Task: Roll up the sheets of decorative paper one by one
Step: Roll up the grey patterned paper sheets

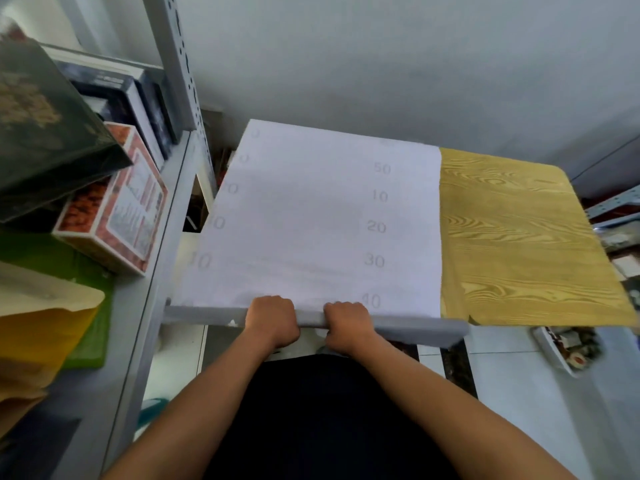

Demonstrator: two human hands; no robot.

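A large white sheet of decorative paper (311, 216), printed with faint grey numbers along both sides, lies flat on a small table. Its near edge is curled into a thin grey roll (415, 329) that runs along the table's front edge. My left hand (272, 320) and my right hand (348, 325) sit side by side at the middle of that roll, fingers curled over it and gripping it. Under the white sheet, a yellow wood-grain surface (519, 237) shows on the right; whether it is the tabletop or another sheet is unclear.
A grey metal shelf (162, 209) stands close on the left, holding stacked boxes (114, 216), dark books (38, 126) and brown envelopes (41, 323). A tray of small items (571, 344) lies on the tiled floor at the right. A white wall rises behind the table.
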